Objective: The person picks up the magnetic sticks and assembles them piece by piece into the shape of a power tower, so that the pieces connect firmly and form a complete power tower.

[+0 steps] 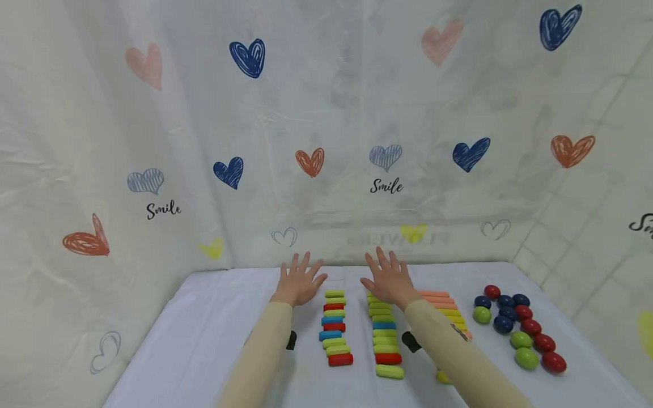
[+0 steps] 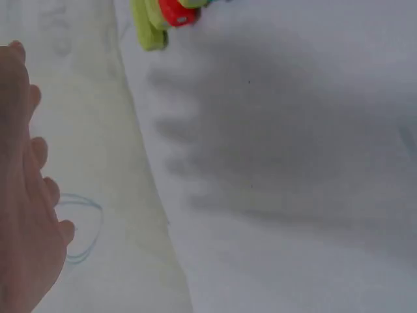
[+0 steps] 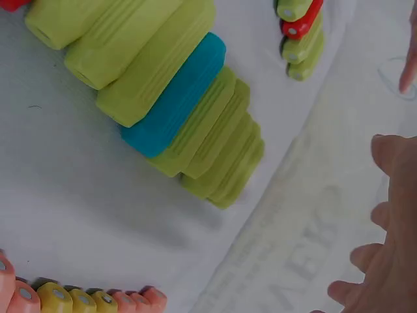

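My left hand (image 1: 297,283) hovers above the table with its fingers spread, left of a short column of green, red and blue sticks (image 1: 334,327). With fingers fanned out too, my right hand (image 1: 390,279) is held over the far end of a longer column, mostly green sticks (image 1: 386,333) with a blue and a red one among them. Neither hand holds anything. In the left wrist view the left hand (image 2: 29,215) casts a soft shadow on the white cloth (image 2: 293,261). The right wrist view shows the right hand (image 3: 391,241) apart from the ridged sticks (image 3: 156,85).
A third row of salmon and yellow sticks (image 1: 439,300) is partly hidden under my right sleeve (image 1: 454,351). Rounded red, dark blue and green pieces (image 1: 530,327) lie at the right of the table. A white curtain (image 1: 326,113) with printed hearts hangs behind.
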Available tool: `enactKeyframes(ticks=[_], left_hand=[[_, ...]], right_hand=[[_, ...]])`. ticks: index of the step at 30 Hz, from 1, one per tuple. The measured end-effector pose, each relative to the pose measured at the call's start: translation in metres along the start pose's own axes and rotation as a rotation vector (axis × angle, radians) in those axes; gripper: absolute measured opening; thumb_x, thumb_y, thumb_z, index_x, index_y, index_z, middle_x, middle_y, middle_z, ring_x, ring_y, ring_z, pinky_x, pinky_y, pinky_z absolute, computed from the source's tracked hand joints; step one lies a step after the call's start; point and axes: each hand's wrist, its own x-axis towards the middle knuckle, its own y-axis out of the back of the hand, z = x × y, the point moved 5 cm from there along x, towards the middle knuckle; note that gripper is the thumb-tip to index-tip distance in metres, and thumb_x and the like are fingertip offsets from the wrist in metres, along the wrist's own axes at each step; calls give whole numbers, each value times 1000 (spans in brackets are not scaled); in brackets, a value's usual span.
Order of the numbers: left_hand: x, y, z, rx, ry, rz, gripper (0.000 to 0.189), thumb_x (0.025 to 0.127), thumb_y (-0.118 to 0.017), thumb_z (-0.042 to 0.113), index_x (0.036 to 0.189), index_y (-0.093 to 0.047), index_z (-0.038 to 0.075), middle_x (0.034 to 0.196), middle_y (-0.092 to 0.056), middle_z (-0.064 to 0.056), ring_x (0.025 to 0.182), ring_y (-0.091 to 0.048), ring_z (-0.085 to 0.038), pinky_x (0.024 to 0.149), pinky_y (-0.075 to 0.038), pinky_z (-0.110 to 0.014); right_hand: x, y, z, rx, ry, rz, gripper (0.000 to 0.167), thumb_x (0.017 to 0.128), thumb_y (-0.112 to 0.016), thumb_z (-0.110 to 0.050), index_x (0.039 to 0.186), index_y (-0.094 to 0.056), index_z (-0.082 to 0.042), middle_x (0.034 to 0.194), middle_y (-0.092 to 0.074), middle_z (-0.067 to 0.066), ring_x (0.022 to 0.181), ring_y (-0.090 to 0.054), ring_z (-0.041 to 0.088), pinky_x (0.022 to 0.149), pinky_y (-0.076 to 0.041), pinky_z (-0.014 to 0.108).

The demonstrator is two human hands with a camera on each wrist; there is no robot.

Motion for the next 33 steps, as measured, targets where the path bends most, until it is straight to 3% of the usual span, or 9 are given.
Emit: enactKeyframes(ticks=[6,10,13,16,20,26,30,33], left_hand=[[-17,-3,20,-131,-184,-55,56,103,-38,50,152,-36,23,161,-21,-6,147,-18,-31,117,-19,-53],[-41,-5,33,-232,-268,-53,53,101,-48,43,149,-42,20,159,-28,-4,144,-29,-27,113,-31,-46],[-62,-7,41,-299,-319,-15,45,99,-56,37,139,-53,16,148,-43,-3,134,-44,-23,107,-41,-39],[-81,-12,48,-346,-378,24,29,95,-65,30,119,-66,13,123,-57,2,112,-57,-17,94,-49,-27],[-102,-25,57,-353,-435,29,14,89,-73,24,99,-70,15,97,-56,9,87,-57,-8,77,-48,-14],[-116,-42,63,-307,-440,59,12,86,-77,25,95,-72,19,91,-54,12,83,-50,1,72,-45,-10],[-120,-49,65,-283,-443,53,12,85,-77,24,95,-73,19,91,-54,12,83,-48,1,71,-45,-9],[-123,-52,66,-250,-422,44,14,85,-78,23,97,-73,18,92,-56,11,84,-49,0,73,-46,-10]], right_hand=[[-30,14,-7,-24,155,11,61,95,-62,-36,144,-45,-4,150,-37,23,135,-35,45,106,-31,63],[-65,17,-6,18,236,17,54,92,-68,-32,136,-54,-3,142,-47,22,128,-45,42,101,-39,62],[-88,14,-1,71,240,12,51,91,-70,-31,132,-58,-3,136,-54,18,122,-51,38,99,-43,58],[-107,11,9,135,177,3,45,89,-72,-30,127,-62,-7,127,-60,10,117,-56,30,97,-46,53],[-129,10,25,214,47,5,39,87,-74,-30,121,-65,-13,118,-63,2,109,-58,23,93,-51,48],[-155,15,48,286,-71,31,43,90,-69,-39,122,-65,-11,115,-64,4,104,-60,25,88,-52,52],[-170,16,68,337,-164,24,54,92,-63,-49,122,-64,-4,114,-65,10,103,-59,30,85,-53,54],[-179,16,89,370,-249,3,57,93,-62,-48,122,-62,1,113,-64,15,98,-59,31,80,-55,51]])
